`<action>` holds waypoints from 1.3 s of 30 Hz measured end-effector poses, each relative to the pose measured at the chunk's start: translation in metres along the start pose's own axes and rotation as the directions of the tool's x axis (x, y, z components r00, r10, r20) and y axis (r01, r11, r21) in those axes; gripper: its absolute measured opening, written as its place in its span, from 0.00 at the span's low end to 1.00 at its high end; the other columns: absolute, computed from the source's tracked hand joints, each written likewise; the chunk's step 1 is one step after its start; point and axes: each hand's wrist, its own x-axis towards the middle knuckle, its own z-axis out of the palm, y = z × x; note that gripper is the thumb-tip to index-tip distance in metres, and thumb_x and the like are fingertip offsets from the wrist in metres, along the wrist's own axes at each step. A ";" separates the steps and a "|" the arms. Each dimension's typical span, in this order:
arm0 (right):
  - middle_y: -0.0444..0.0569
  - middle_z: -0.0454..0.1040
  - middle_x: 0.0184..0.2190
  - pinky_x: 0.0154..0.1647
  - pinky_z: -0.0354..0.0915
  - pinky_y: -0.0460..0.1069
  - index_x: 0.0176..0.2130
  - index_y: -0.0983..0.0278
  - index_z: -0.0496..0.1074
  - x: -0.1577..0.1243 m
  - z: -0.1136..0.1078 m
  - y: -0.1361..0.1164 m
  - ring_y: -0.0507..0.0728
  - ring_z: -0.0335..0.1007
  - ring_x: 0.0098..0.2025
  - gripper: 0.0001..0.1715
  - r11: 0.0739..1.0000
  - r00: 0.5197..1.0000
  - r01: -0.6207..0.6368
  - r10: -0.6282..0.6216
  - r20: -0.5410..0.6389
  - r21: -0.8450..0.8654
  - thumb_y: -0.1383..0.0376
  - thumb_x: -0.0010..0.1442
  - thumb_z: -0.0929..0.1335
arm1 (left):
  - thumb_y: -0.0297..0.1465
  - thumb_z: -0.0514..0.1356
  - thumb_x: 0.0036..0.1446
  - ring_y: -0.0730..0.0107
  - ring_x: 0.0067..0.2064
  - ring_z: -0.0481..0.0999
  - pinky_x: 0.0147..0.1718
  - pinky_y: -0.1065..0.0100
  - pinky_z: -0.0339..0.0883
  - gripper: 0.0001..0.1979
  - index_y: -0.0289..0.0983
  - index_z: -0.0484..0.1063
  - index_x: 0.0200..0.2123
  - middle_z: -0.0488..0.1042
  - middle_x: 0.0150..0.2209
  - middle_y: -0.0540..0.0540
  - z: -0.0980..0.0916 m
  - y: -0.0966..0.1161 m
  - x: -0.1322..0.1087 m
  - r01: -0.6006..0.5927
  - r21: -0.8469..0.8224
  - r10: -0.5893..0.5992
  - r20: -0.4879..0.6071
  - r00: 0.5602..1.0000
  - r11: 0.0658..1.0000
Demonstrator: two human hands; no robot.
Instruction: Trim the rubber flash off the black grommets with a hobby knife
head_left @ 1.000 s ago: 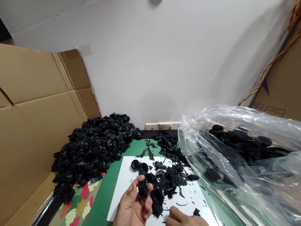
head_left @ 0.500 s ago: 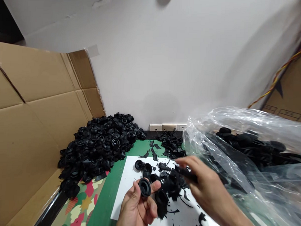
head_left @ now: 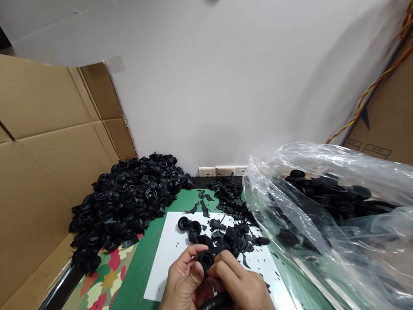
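Note:
My left hand (head_left: 183, 281) grips a round black rubber bellows (head_left: 205, 261) between thumb and fingers, its open ring end facing up. Against that part's right rim, my right hand (head_left: 241, 283) is closed, with thumb and index finger pinching at the edge. A dark, rounded, glossy thing (head_left: 216, 304) shows under my right hand; its kind I cannot make out. Just beyond my hands, black rubber scraps (head_left: 235, 237) are strewn over a white sheet (head_left: 157, 271). Two ring-ended black pieces (head_left: 189, 225) lie at the sheet's upper left.
A large heap of black ribbed rubber parts (head_left: 123, 202) leans against the cardboard (head_left: 57, 159) on the left. To the right, a clear plastic bag (head_left: 311, 253) holds more black parts. Dark scraps (head_left: 227, 189) lie on the green surface (head_left: 188, 199) near the wall sockets (head_left: 222, 172).
My right hand has come left and down from over the scraps to the part in my left hand, and its fingers now touch it. The view has shifted slightly right.

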 end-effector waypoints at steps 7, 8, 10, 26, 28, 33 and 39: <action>0.41 0.65 0.20 0.15 0.49 0.44 0.26 0.60 0.64 0.001 -0.003 0.004 0.51 0.63 0.16 0.14 0.993 0.981 -0.028 0.049 0.189 -0.114 0.77 0.39 0.61 | 0.33 0.73 0.32 0.75 0.16 0.67 0.17 0.73 0.61 0.22 0.31 0.79 0.35 0.68 0.13 0.51 -0.007 0.005 0.000 -0.110 0.255 0.145 -0.123 0.982 0.961; 0.41 0.68 0.20 0.16 0.51 0.44 0.26 0.61 0.65 0.004 -0.006 0.002 0.52 0.65 0.18 0.15 0.993 0.971 -0.028 0.055 0.234 -0.117 0.78 0.39 0.61 | 0.33 0.73 0.31 0.73 0.16 0.68 0.17 0.73 0.61 0.22 0.32 0.80 0.35 0.69 0.13 0.50 -0.006 0.005 0.000 -0.114 0.268 0.156 -0.141 0.978 0.957; 0.43 0.72 0.23 0.18 0.54 0.44 0.28 0.62 0.68 0.012 -0.014 -0.003 0.53 0.70 0.21 0.16 0.989 0.932 -0.031 0.080 0.353 -0.142 0.78 0.39 0.61 | 0.33 0.74 0.28 0.73 0.17 0.69 0.15 0.74 0.61 0.23 0.32 0.80 0.33 0.73 0.16 0.47 -0.003 0.007 -0.001 -0.141 0.279 0.195 -0.178 0.964 0.950; 0.44 0.67 0.19 0.14 0.43 0.47 0.24 0.61 0.61 0.009 -0.003 0.008 0.53 0.62 0.13 0.09 0.884 0.993 0.035 0.021 0.114 -0.465 0.75 0.47 0.60 | 0.38 0.72 0.31 0.75 0.15 0.68 0.15 0.76 0.60 0.17 0.31 0.75 0.20 0.73 0.14 0.47 -0.002 -0.001 0.000 -0.169 0.311 0.243 -0.216 0.946 0.935; 0.45 0.69 0.20 0.15 0.49 0.46 0.26 0.61 0.62 0.013 -0.017 0.017 0.52 0.63 0.14 0.11 0.879 0.989 -0.108 0.141 0.037 -0.464 0.75 0.52 0.58 | 0.38 0.71 0.34 0.79 0.13 0.65 0.13 0.77 0.57 0.16 0.31 0.75 0.21 0.73 0.14 0.47 -0.002 0.000 0.000 -0.197 0.323 0.281 -0.239 0.930 0.926; 0.44 0.69 0.18 0.18 0.59 0.47 0.27 0.60 0.63 0.037 -0.064 0.035 0.55 0.64 0.18 0.06 0.861 0.899 -0.433 0.434 -0.058 -0.267 0.65 0.54 0.60 | 0.36 0.72 0.35 0.75 0.16 0.70 0.12 0.79 0.53 0.15 0.31 0.72 0.20 0.76 0.17 0.43 0.000 0.006 -0.001 -0.125 0.148 0.161 -0.265 0.951 0.981; 0.43 0.68 0.16 0.19 0.59 0.48 0.22 0.58 0.60 0.051 -0.075 0.039 0.57 0.65 0.19 0.11 0.772 0.835 -0.492 0.549 0.033 -0.403 0.62 0.55 0.59 | 0.37 0.71 0.36 0.72 0.19 0.72 0.13 0.79 0.53 0.17 0.32 0.71 0.23 0.75 0.17 0.43 0.001 0.011 -0.005 -0.069 0.054 0.077 -0.169 0.983 0.996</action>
